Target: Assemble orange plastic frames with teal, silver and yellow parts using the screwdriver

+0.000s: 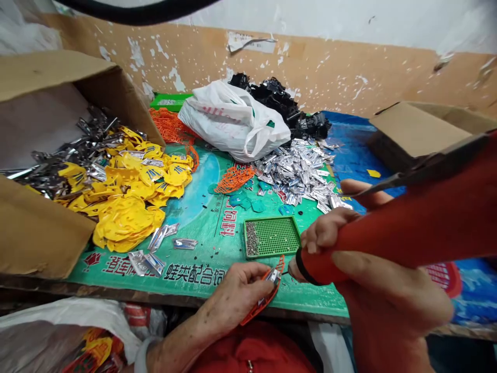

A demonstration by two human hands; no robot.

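Note:
My left hand [243, 290] pinches an orange plastic piece [254, 313] near the front edge of the table. A small silver plate [274, 276] lies against that piece under my thumb. In my right hand [392, 280] is a red power screwdriver [388, 233], held slantwise with its tip pointing down-left. The dark bit [285, 273] reaches the silver plate; whether a screw sits there is too small to tell. Just beyond my hands stands a green perforated tray [277, 254] with small screws [252, 239] heaped along its left side.
Left, a cardboard box [42, 228] spills metal parts and yellow plastic pieces [128, 217]. At the back lie a white plastic bag [233, 116], black parts [274, 98], silver packets [297, 168] and orange pieces [235, 177]. Another box [423, 127] stands right.

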